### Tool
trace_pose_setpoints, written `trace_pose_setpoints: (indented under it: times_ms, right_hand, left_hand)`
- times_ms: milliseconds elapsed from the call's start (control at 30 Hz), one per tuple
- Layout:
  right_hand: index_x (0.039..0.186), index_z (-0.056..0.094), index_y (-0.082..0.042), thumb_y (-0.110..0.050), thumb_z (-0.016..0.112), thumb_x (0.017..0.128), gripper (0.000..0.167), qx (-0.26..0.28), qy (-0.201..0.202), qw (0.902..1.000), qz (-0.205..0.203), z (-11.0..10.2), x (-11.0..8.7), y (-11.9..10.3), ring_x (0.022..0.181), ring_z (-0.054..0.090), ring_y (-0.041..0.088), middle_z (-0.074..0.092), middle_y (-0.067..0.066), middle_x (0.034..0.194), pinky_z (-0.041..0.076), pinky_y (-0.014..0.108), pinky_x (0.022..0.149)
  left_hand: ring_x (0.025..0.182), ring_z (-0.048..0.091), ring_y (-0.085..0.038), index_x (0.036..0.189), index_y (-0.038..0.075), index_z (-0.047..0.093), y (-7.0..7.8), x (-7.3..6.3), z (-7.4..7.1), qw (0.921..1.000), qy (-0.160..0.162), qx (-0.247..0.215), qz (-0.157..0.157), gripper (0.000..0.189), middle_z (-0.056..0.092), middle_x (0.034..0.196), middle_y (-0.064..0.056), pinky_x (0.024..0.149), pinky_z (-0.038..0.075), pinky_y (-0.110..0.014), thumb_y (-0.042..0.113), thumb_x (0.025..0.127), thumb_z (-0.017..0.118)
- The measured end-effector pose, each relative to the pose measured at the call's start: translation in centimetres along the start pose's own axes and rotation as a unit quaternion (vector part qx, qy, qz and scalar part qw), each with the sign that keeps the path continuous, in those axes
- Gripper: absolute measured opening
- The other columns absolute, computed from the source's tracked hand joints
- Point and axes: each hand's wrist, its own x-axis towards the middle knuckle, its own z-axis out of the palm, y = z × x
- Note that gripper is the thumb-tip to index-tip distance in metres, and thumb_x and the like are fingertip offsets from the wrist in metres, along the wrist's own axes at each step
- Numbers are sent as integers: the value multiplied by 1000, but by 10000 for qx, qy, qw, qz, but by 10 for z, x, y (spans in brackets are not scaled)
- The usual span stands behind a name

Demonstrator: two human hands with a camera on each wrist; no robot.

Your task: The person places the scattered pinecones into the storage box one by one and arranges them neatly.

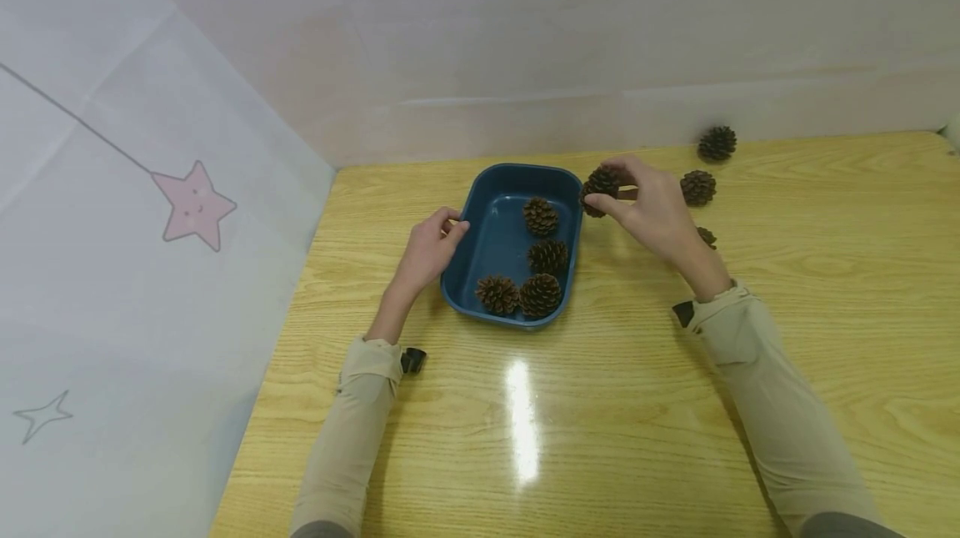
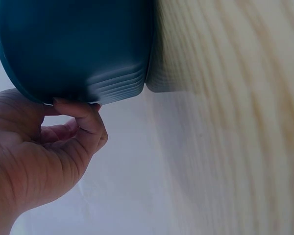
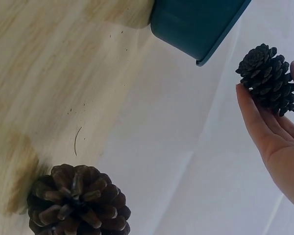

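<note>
A dark blue plastic basin (image 1: 491, 225) sits on the wooden table with several pine cones inside, among them one cone (image 1: 541, 216) near its right wall. At the basin's left rim my left hand (image 1: 433, 248) pinches the edge between thumb and fingers; in the left wrist view the fingers (image 2: 88, 122) bend against the outer wall. My right hand (image 1: 651, 208) holds a pine cone (image 1: 601, 190) between thumb and fingertips, raised beside the basin's right rim. That held cone (image 3: 267, 78) shows off the table in the right wrist view.
To the right of my right hand lie more pine cones: one (image 1: 717, 143) at the table's back edge, one (image 1: 698, 187) nearer, and another (image 1: 707, 238) partly hidden by the wrist. A pale wall sheet (image 1: 480, 37) rises behind the table (image 1: 600, 404). Small debris bits lie on the wood.
</note>
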Motion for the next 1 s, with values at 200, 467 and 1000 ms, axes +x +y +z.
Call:
trace_pose_setpoints:
  times_ms: [200,467,1000]
  right_hand:
    - [142,51,5,-17,78,96,57,273,120,9996,-13,1,0,0,128,58,40,56,26,141,51,48,101]
    - [139,54,4,-16,79,95,55,287,226,9992,-159,3,0,0,125,60,40,59,25,137,52,48,100]
    - [136,58,5,-14,80,93,51,81,278,9981,-549,8,-1,-3,119,63,40,63,25,130,55,49,94]
  left_hand:
    - [72,53,-25,134,-1,62,0,-1,0,10000,14,2,43,35,61,96,-15,65,42,-35,23,110,54]
    - [71,52,-24,134,-1,62,-1,0,0,10000,13,12,38,35,61,95,-14,64,42,-35,23,110,54]
    - [72,53,-25,134,0,62,0,0,0,10000,20,24,-28,35,62,96,-15,64,42,-36,23,110,54]
